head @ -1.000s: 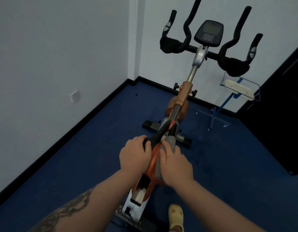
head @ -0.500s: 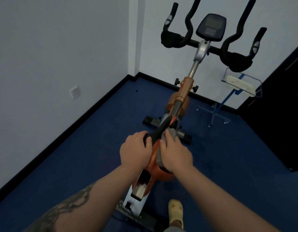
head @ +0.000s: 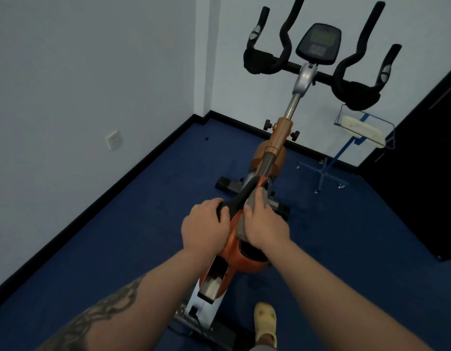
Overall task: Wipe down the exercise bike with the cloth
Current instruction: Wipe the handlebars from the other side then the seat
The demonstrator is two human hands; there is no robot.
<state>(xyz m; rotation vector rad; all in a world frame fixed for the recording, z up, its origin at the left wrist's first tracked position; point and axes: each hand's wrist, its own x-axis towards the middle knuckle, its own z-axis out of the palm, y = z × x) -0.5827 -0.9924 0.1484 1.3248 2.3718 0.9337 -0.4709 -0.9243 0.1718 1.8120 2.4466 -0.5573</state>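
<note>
The exercise bike (head: 277, 145) stands in the room's corner, orange frame, black handlebars and a console at the top. Its black saddle (head: 240, 201) points away from me. My left hand (head: 205, 225) grips the saddle's left rear edge with curled fingers. My right hand (head: 266, 225) presses a grey cloth (head: 242, 228) against the saddle's right side and the orange frame below it. The cloth is mostly hidden under that hand.
White walls close in on the left and behind the bike. A blue wire stand (head: 361, 127) with a pale object sits right of the handlebars. A dark cabinet (head: 427, 158) fills the right side. My foot in a yellow shoe (head: 264, 320) is beside the bike's base.
My right hand with the cloth has slid a little forward along the saddle's right side. My left hand keeps its hold on the saddle. The view has shifted slightly.
</note>
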